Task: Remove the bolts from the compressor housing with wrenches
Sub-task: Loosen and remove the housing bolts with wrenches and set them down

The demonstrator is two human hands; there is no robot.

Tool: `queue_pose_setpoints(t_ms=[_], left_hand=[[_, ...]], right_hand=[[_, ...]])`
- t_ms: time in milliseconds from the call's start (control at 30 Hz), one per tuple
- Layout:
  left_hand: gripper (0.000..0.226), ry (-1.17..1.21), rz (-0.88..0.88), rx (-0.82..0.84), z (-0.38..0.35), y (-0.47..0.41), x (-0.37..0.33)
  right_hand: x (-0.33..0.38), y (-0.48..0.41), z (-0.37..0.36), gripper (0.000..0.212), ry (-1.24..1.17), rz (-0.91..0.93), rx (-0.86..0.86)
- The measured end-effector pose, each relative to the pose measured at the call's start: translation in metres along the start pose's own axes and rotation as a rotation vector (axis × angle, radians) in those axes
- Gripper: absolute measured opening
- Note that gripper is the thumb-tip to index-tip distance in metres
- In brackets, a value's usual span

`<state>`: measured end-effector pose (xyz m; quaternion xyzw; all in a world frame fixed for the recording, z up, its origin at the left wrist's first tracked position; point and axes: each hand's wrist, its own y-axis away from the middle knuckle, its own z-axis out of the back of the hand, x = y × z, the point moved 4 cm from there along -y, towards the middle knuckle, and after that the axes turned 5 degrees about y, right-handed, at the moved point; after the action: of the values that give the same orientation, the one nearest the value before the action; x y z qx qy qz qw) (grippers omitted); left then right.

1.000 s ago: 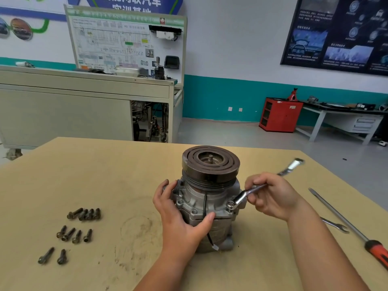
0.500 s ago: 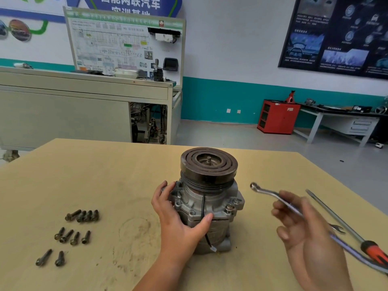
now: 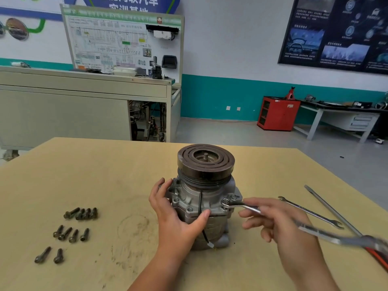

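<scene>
At the middle of the tan worktable (image 3: 84, 175) the compressor housing (image 3: 189, 201) stood upright on its end, with the dark grooved clutch pulley (image 3: 205, 162) on top. I watched the left hand (image 3: 178, 219) grip it from the left: fingers curled round the far-left flange, thumb pressed across the near face beside a thin black wire (image 3: 204, 234) that ran down the body.

On the right, the right hand (image 3: 281, 221) held a combination wrench (image 3: 243, 206) by its shank, with the fingers loosely curled under it. The wrench's ring end sat against the housing's right-hand flange, and what lay under the ring was hidden from me. Its other end trailed off to the near right in heavy blur, so I could not tell how tightly the fingers closed.

Well apart on the near left lay the loose bolts (image 3: 74, 236) in three small groups — four, four, then two nearest me. On the right side of the table a second wrench (image 3: 310, 213) lay flat, just beside a long flat-blade screwdriver (image 3: 329, 208) whose red handle reached the near-right edge.

Beyond the table I could see a wiring-diagram training board (image 3: 123, 38) on a grey bench, and a red cabinet (image 3: 277, 113) against the far wall.
</scene>
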<state>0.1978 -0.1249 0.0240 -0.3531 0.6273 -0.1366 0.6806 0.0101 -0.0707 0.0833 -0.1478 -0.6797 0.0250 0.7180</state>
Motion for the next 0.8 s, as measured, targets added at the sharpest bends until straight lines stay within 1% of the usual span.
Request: queue_pose_setpoints(t_ms=[133,167,233,300,333,367,400,433,467,500,567,600,667,733,800], left_hand=[[0.080,-0.003,0.003,0.003,-0.001,0.000,-0.001],[0.080,-0.002,0.003,0.001,0.000,0.000,-0.001],[0.080,-0.006,0.000,-0.001,0.000,0.000,-0.001],[0.080,-0.008,0.003,-0.004,-0.001,0.000,-0.001],[0.080,-0.009,0.005,-0.004,-0.001,0.000,-0.001],[0.080,-0.010,0.003,-0.006,-0.001,-0.001,-0.001],[0.080,-0.012,-0.001,-0.008,-0.001,-0.001,-0.001],[0.080,-0.012,-0.004,-0.009,-0.001,-0.001,-0.001],[0.080,-0.012,-0.005,-0.010,-0.001,-0.001,-0.001],[0.080,-0.010,-0.005,-0.011,-0.001,-0.001,-0.001],[0.080,-0.008,-0.005,-0.011,0.000,-0.001,-0.001],[0.080,-0.009,-0.005,-0.012,0.000,0.000,-0.001],[0.080,-0.009,-0.001,-0.014,0.000,0.000,-0.001],[0.080,-0.008,-0.001,-0.015,0.000,0.000,-0.001],[0.080,-0.010,0.002,-0.012,0.000,0.000,-0.001]], right_hand=[[-0.006,-0.054,0.002,0.047,-0.155,-0.304,0.238],[-0.008,-0.063,-0.001,0.044,-0.171,-0.337,0.289],[-0.010,-0.070,-0.005,0.033,-0.239,-0.337,0.341],[-0.011,-0.067,-0.003,0.016,-0.390,-0.295,0.309],[-0.013,-0.063,0.002,0.019,-0.525,-0.265,0.261],[-0.016,-0.058,0.008,0.028,-0.651,-0.241,0.208],[-0.018,-0.048,0.014,0.031,-0.713,-0.208,0.150],[-0.019,-0.038,0.018,0.027,-0.694,-0.158,0.090],[-0.020,-0.027,0.020,0.017,-0.627,-0.100,0.065],[-0.020,-0.017,0.018,0.018,-0.525,-0.061,0.041],[-0.022,-0.003,0.012,0.043,-0.290,0.001,-0.021],[-0.020,0.002,0.008,0.047,-0.183,0.024,-0.035],[-0.015,0.009,-0.002,0.043,-0.031,0.058,-0.032],[-0.013,0.013,-0.007,0.038,0.029,0.070,-0.061],[-0.012,0.017,-0.005,0.037,0.015,0.089,-0.130]])
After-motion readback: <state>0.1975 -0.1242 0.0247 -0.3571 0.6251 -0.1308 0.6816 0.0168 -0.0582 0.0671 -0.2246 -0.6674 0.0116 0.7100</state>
